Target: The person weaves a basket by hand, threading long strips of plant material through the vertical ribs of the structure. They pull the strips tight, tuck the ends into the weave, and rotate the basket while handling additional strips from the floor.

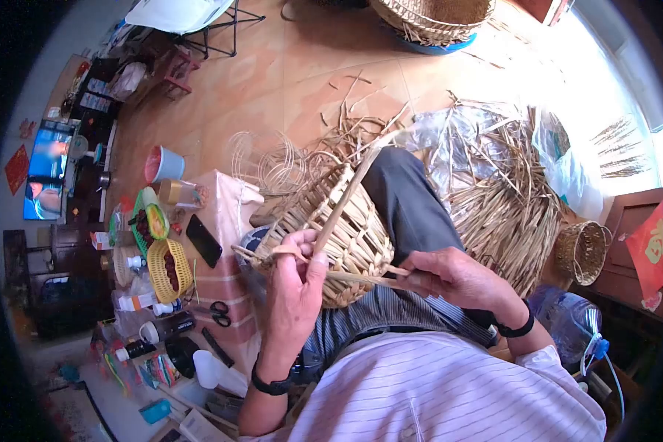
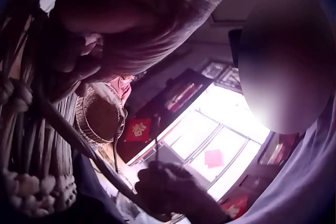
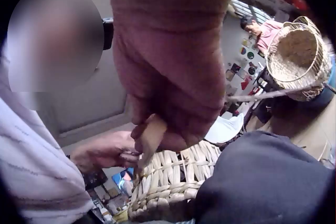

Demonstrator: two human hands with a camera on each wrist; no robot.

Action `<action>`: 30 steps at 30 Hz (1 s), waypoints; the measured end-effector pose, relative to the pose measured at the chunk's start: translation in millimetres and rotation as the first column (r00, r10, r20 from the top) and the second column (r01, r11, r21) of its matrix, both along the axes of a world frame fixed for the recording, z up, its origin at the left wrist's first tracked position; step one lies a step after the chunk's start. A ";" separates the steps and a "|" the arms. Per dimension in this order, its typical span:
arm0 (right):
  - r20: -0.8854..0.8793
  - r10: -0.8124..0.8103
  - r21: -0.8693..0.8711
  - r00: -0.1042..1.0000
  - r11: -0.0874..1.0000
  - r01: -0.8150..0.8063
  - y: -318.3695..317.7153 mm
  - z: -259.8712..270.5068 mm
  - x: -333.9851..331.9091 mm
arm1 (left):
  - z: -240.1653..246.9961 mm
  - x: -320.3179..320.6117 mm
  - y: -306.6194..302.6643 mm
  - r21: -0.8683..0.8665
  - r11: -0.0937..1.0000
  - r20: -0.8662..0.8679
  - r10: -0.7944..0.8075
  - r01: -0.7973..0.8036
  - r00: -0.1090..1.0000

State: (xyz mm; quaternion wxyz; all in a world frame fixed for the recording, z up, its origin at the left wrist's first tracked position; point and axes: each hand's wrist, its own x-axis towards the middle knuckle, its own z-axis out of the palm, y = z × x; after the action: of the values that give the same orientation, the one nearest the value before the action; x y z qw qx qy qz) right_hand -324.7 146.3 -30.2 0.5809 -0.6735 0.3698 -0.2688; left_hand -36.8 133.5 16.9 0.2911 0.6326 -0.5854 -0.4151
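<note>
Tan floor tiles [image 1: 272, 81] spread out ahead of you, strewn with loose reeds [image 1: 508, 199]. The half-woven basket [image 1: 346, 236] lies tilted on your lap against your dark trouser leg [image 1: 409, 199]. Its pale flat bands are plaited tightly round upright ribs. Your left hand [image 1: 296, 283] is curled over the near rim, thumb up, and hides that part of the edge. Your right hand [image 1: 457, 278] pinches a flat strip [image 1: 361, 278] between thumb and fingers, just beside the basket wall. A second long strip [image 1: 346, 195] slants across the weave in front. To your left, a cloth-covered table [image 1: 228, 214] holds a phone [image 1: 203, 240] and scissors [image 1: 218, 312]. A small basket [image 1: 582, 252] sits well apart on your right.
</note>
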 end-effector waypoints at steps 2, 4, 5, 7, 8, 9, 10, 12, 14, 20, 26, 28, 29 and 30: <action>0.022 -0.037 -0.060 0.999 0.997 0.038 0.2 -6.6 20.4 | 0.5 -2.3 5.3 -0.008 0.999 -0.074 0.052 -0.053 0.996; 0.032 -0.043 -0.100 0.999 0.994 0.046 0.1 -10.2 36.4 | -1.8 12.5 12.6 0.097 0.985 -0.117 0.155 -0.144 0.981; 0.001 -0.017 -0.105 1.000 0.994 0.017 -0.3 -12.4 42.6 | -2.2 18.5 16.0 0.149 0.971 -0.135 0.206 -0.185 0.969; -0.063 0.035 -0.113 0.997 0.993 -0.042 -1.2 -15.8 53.0 | -1.6 21.4 21.8 0.262 0.935 -0.428 0.335 -0.240 0.839; -0.056 0.065 -0.092 0.996 0.993 -0.070 -2.4 -14.9 56.3 | -7.6 26.4 27.1 0.278 0.932 -0.551 0.354 -0.234 0.756; -0.006 0.102 -0.023 0.995 0.995 -0.102 -3.7 -13.2 58.6 | -13.6 31.0 32.9 0.292 0.929 -0.662 0.367 -0.226 0.653; 0.045 0.136 0.044 0.990 0.990 -0.138 -5.0 -11.0 60.5 | -18.4 33.7 38.5 0.285 0.934 -0.672 0.354 -0.214 0.651; 0.098 0.187 0.175 0.977 0.964 -0.202 -7.0 -9.6 63.9 | -24.8 32.2 47.8 0.286 0.930 -0.657 0.366 -0.232 0.659; 0.101 0.228 0.300 0.968 0.921 -0.248 -8.4 -10.2 65.8 | -33.5 37.5 56.5 0.281 0.935 -0.671 0.354 -0.218 0.652; 0.266 -0.057 0.687 0.962 0.711 -0.148 -5.7 -15.8 72.8 | -54.7 63.8 80.1 0.465 0.861 -0.837 0.503 -0.206 0.213; 0.316 -0.083 0.737 0.945 0.649 -0.189 -7.5 -17.2 73.4 | -59.8 104.0 97.1 0.706 0.673 -0.707 0.652 0.219 0.275; 0.346 -0.126 0.739 0.930 0.647 -0.187 -6.9 -19.8 79.0 | -58.0 100.4 102.0 0.661 0.613 -0.736 0.642 0.433 0.214; 0.305 -0.144 0.738 0.941 0.660 -0.138 -7.1 -17.8 80.2 | -56.7 94.5 102.8 0.622 0.573 -0.746 0.641 0.533 0.181; 0.264 -0.162 0.733 0.951 0.674 -0.089 -8.1 -12.8 81.2 | -34.1 73.9 102.4 0.779 0.483 -0.627 0.577 0.400 0.523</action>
State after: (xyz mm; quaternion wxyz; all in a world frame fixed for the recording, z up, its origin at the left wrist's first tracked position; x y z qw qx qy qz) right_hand -243.5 138.2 -43.0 0.8474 -0.3237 0.3649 -0.2097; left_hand 37.1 235.9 -17.2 0.1973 0.4327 -0.0270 -0.8792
